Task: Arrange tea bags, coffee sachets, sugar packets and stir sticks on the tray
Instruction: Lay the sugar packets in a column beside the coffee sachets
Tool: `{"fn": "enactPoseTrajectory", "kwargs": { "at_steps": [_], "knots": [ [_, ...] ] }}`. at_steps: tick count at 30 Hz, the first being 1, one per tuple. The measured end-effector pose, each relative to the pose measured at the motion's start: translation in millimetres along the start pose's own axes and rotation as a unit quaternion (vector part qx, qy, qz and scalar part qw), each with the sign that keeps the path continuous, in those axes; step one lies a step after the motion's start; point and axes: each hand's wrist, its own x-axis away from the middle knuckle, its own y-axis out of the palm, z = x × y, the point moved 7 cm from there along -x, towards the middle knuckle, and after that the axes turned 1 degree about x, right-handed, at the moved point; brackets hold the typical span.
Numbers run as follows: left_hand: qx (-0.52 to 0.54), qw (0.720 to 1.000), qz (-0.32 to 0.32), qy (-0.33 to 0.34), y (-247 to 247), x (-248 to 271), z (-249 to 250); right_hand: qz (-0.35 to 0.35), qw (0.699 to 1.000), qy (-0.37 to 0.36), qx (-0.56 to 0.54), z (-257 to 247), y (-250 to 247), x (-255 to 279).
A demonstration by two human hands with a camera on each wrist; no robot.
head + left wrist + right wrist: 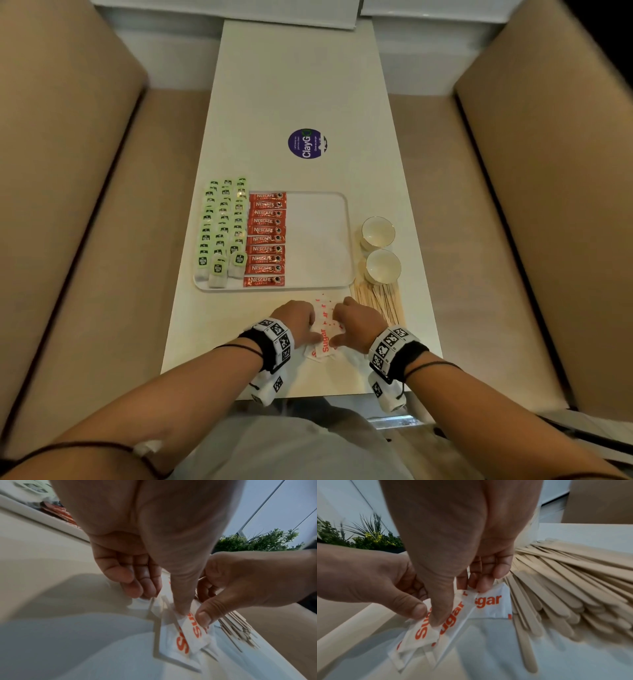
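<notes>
A small pile of white sugar packets [325,337] with red print lies on the table near its front edge. My left hand [298,322] and right hand [356,322] close in on it from either side. In the left wrist view my left hand [162,601] pinches the sugar packets [183,642] between thumb and curled fingers. My right hand [460,605] pinches the same sugar packets [423,632]. The white tray [318,240] holds green-tagged tea bags [222,233] at its left and a column of red coffee sachets [265,238]. Its right half is bare. Wooden stir sticks [380,305] lie fanned right of my right hand.
Two white cups [378,233] stand right of the tray, the nearer cup [383,265] on the far ends of the sticks. A round purple sticker [307,144] lies further up the table. Beige benches flank the narrow white table [294,85].
</notes>
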Motion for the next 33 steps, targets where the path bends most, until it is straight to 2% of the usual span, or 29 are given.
{"fn": "enactPoseTrajectory", "kwargs": {
  "at_steps": [10,14,21,28,33],
  "knots": [
    [0.059,0.998,-0.022,-0.028,3,-1,-6,0.021,0.999,-0.004,-0.028,1,0,-1],
    [0.104,0.994,0.004,-0.028,-6,-1,-12,0.018,0.999,-0.011,-0.031,3,2,-1],
    [0.158,0.987,-0.012,0.016,-17,2,-12,0.018,0.999,-0.005,-0.043,4,-1,-1],
    [0.225,0.974,-0.015,0.016,-24,5,-19,0.032,0.998,-0.009,-0.057,2,-14,-2],
    [0.321,0.946,-0.032,0.009,-24,9,-26,0.039,0.996,-0.006,-0.079,0,-21,-2]
  ]
}}
